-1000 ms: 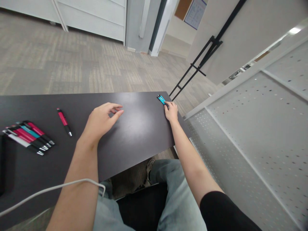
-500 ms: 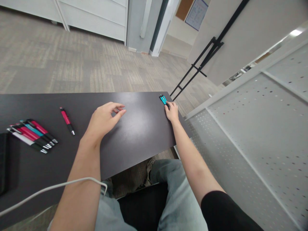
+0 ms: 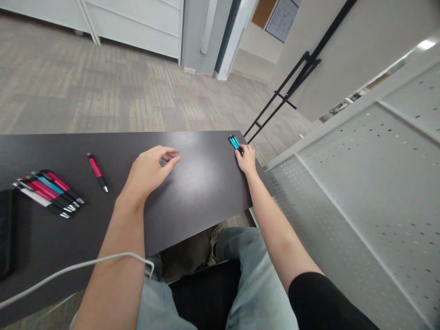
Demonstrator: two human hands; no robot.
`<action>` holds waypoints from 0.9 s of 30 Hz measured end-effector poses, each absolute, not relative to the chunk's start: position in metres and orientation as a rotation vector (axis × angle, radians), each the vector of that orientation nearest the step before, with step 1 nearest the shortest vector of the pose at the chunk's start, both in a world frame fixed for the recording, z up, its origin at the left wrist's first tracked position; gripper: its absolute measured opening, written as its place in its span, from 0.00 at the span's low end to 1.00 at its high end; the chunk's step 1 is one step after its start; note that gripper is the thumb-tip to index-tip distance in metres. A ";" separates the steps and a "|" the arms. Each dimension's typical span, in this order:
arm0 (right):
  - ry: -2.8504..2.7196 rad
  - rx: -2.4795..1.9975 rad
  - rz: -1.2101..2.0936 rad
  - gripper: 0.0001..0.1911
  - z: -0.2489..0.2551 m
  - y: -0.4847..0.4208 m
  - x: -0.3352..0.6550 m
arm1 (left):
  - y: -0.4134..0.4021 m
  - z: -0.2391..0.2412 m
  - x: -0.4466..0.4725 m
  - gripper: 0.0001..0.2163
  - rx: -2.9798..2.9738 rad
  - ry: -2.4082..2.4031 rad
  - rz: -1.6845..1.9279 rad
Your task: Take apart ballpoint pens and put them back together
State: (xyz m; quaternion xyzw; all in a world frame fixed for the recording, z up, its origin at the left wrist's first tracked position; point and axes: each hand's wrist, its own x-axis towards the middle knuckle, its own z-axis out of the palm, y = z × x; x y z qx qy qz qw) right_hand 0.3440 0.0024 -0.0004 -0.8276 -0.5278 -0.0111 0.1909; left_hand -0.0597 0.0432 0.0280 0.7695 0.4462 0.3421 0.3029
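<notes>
At the desk's far right corner, my right hand (image 3: pixel 246 159) has its fingers closed around the lower ends of a few teal-and-black pens (image 3: pixel 234 141), which lie side by side on the dark desk (image 3: pixel 192 201). My left hand (image 3: pixel 153 165) hovers over the middle of the desk with its fingers loosely bent and apart, holding nothing. Left of it, a single pink pen (image 3: pixel 96 171) lies at a slant. Farther left is a bunch of several pens (image 3: pixel 50 192), pink, teal and white with black grips.
A black object (image 3: pixel 6 233) sits at the desk's left edge. A white cable (image 3: pixel 75 266) runs across my left forearm. Beside the desk on the right stands a perforated white panel (image 3: pixel 364 174). Black metal legs (image 3: pixel 275 103) rise behind the corner; white cabinets (image 3: pixel 134 27) stand across the floor.
Almost nothing differs. The whole view has shifted very slightly, while both hands and the pens keep their places on the desk.
</notes>
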 end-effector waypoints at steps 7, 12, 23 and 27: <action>-1.477 -2.282 -0.019 0.22 -0.001 0.004 0.345 | 0.044 0.023 -0.060 0.17 2.037 1.168 0.916; -1.441 -2.202 0.014 0.23 -0.005 0.007 0.348 | 0.042 0.023 -0.058 0.13 2.044 1.160 0.905; -1.250 -2.157 -0.086 0.17 -0.021 0.028 0.366 | 0.031 0.046 -0.105 0.07 1.949 1.671 0.990; -1.331 -2.112 -0.035 0.19 -0.030 0.030 0.384 | 0.022 0.048 -0.165 0.08 1.736 2.163 0.858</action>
